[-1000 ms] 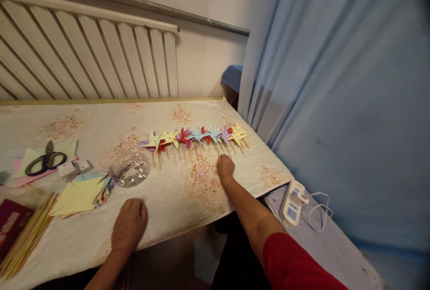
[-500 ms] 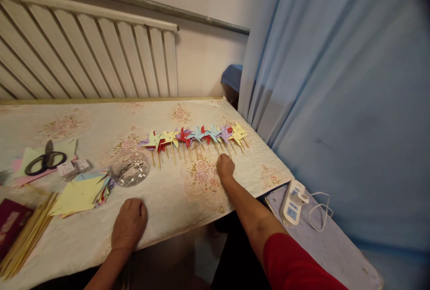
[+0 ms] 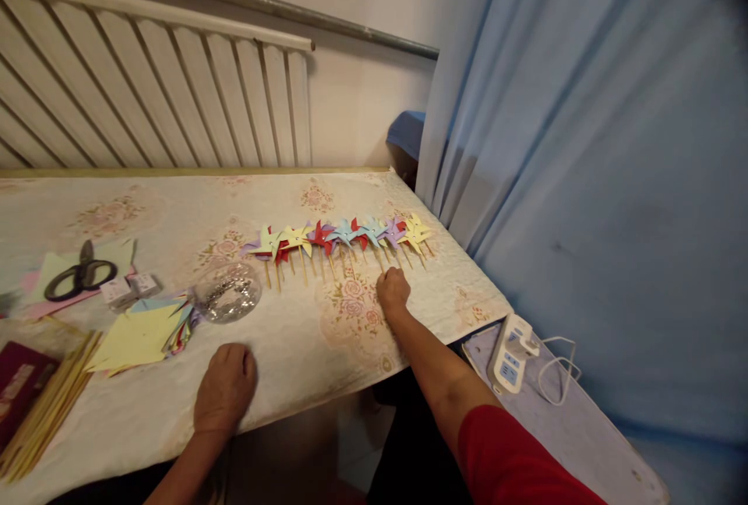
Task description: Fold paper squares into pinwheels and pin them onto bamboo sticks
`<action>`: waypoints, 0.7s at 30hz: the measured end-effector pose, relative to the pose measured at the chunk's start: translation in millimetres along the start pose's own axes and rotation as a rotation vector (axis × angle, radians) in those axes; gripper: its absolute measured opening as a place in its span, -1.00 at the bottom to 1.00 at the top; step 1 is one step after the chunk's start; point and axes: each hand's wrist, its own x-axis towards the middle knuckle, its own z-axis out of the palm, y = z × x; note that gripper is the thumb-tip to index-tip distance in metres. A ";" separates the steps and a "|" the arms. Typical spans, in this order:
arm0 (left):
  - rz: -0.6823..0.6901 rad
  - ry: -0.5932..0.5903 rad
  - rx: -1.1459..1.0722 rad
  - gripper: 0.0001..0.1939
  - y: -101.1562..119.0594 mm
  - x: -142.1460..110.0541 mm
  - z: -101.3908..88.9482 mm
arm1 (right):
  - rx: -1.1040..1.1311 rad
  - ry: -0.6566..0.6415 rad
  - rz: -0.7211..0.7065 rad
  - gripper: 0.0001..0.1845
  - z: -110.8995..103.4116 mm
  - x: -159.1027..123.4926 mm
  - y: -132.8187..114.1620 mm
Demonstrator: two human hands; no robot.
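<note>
My left hand [image 3: 226,386] rests on the tablecloth near the front edge, its fingers curled into a loose fist with nothing showing in it. Farther right, my right hand [image 3: 393,289] is also a closed fist, set down just below the sticks of a row of paper pinwheels [image 3: 345,234]. The pinwheels are yellow, red, purple and light blue, overlapping side by side on thin wooden sticks. Between my hands and to the left, a clear round dish [image 3: 227,293] holds small shiny metal pieces. A stack of coloured paper squares [image 3: 137,337] lies just left of that dish.
Black-handled scissors [image 3: 82,275] lie on paper sheets at the left, beside small clear boxes [image 3: 129,290]. A bundle of wooden sticks [image 3: 52,411] and a dark red box [image 3: 22,388] are at the near left. A power strip [image 3: 511,353] sits on a lower surface at right, by a blue curtain [image 3: 590,201].
Both hands stay where they were on the cloth, still closed. Only the camera view has shifted slightly; the pinwheels and other items have not moved.
</note>
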 end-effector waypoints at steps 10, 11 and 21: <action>-0.027 -0.020 -0.019 -0.84 1.6 0.3 -1.8 | -0.005 -0.001 0.000 -0.75 -1.5 1.3 -1.1; -0.031 -0.024 -0.021 -0.84 1.7 0.5 -2.2 | -0.004 -0.001 -0.002 -0.75 -1.6 1.6 -1.3; -0.014 -0.029 -0.002 -0.83 1.3 0.2 -2.0 | 0.007 0.000 -0.002 -0.75 -0.1 5.6 -2.3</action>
